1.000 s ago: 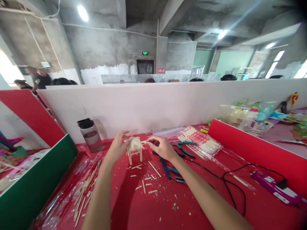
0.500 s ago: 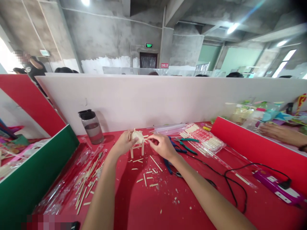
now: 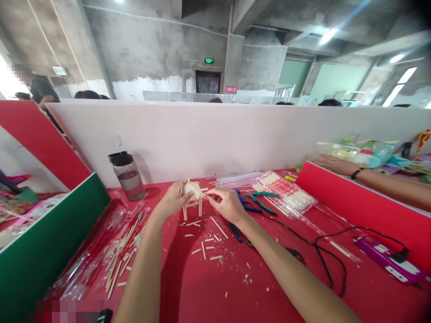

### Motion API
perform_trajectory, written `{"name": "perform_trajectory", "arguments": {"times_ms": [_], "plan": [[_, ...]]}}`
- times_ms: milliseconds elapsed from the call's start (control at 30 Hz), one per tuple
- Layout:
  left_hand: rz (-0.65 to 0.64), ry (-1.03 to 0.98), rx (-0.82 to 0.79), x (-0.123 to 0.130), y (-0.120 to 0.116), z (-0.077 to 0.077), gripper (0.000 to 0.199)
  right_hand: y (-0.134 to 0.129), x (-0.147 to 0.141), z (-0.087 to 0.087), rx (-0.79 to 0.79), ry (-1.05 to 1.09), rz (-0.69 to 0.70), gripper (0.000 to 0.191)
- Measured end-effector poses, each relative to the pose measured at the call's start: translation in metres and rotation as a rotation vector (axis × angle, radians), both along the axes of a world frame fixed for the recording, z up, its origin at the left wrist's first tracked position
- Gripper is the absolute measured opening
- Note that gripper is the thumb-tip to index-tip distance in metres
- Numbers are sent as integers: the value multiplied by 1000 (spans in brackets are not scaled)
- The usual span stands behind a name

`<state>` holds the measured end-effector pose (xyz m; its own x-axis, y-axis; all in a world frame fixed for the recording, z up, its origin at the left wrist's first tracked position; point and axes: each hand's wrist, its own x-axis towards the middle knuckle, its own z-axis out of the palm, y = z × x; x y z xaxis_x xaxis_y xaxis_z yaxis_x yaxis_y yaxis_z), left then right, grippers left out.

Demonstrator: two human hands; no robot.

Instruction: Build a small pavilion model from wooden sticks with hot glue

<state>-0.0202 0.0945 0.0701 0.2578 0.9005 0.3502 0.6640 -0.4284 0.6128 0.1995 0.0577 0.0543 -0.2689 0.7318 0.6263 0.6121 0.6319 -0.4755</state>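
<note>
- A small stick house (image 3: 193, 192) is standing upright on its legs on the red table (image 3: 202, 296), straight ahead, between the two hands.
- The left hand (image 3: 175, 198) is gripping the house's roof from the left, its thumb lying over the front slope.
- The right hand (image 3: 225, 202) is pinching thumb and forefinger together, apparently on a thin stick (image 3: 205, 195), at the roof's right edge; the tips are partly hiding it.
- That stick is pointing roughly sideways, leftward from the right fingertips to the roof; the left hand is lying nearer the house, already touching it.
- Loose stick pieces (image 3: 219, 228) are lying scattered in front of the legs.
- Green-handled pliers (image 3: 269, 194) and a packet of sticks (image 3: 286, 190) are lying to the right; the packet's red print is staying unreadable.
- Beyond the white partition (image 3: 215, 139), a green sign (image 3: 208, 60) is apparently showing "EXIT"; a red sign (image 3: 230, 89) is bearing small Chinese characters.
</note>
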Motion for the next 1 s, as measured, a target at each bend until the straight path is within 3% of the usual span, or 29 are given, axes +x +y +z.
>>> {"name": "perform_trajectory", "arguments": {"times_ms": [633,1000], "plan": [[-21,-41,28,1,-4,3,44,3,-1,-4,35,51,21,13],[-40,-19,26,0,-2,1,47,0,-4,-4,57,30,-11,14]]}}
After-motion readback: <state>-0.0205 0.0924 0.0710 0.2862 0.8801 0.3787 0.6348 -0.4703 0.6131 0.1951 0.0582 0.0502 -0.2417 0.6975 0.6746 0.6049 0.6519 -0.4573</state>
